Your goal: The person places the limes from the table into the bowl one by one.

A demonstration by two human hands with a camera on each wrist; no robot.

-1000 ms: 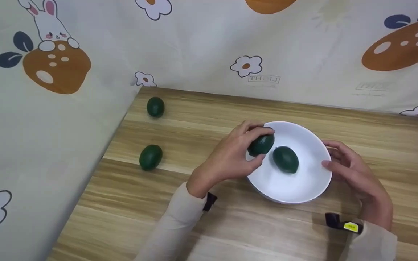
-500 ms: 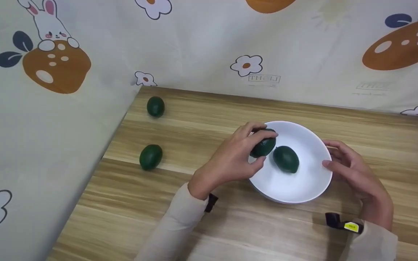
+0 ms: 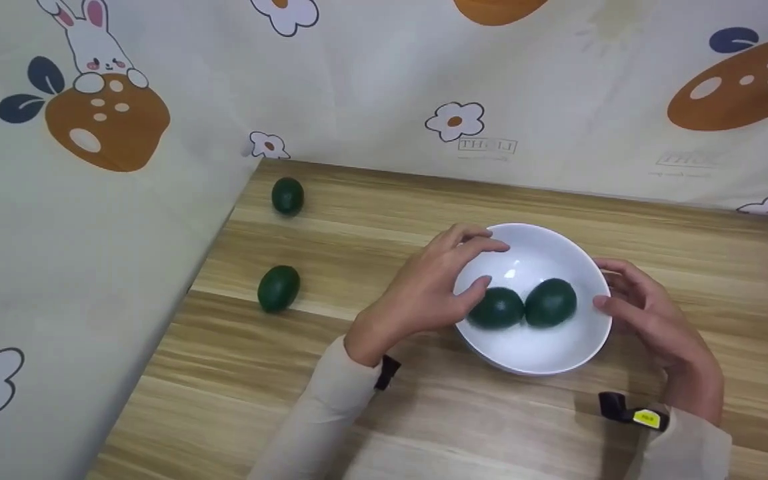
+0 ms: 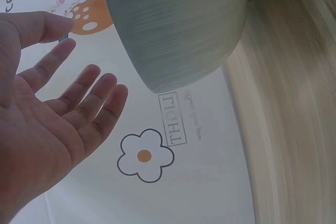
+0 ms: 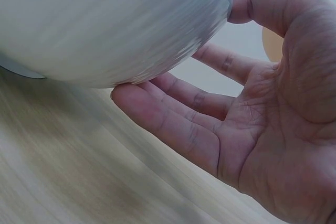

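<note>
Left hand (image 3: 421,290) empty, fingers apart, at left rim of white bowl (image 3: 537,353). Right hand (image 3: 654,317) grips bowl's right side. Two green fruits (image 3: 551,303) inside.

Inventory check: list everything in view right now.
Tabletop: one, wood-toned, lower view
Backdrop sheet: one, cream, printed, behind and left
Bowl: one, white, on the tabletop, right of centre
Lime-shaped fruits: two, dark green, side by side in the bowl
Loose lime-shaped fruits: two, dark green, tabletop's left part
Wrist bands: two, black, one yellow-labelled, at cuffs
Sleeves: two, beige, lower edge
Left hand: one, bare, at bowl's left rim
Right hand: one, bare, gripping bowl's right side
</note>
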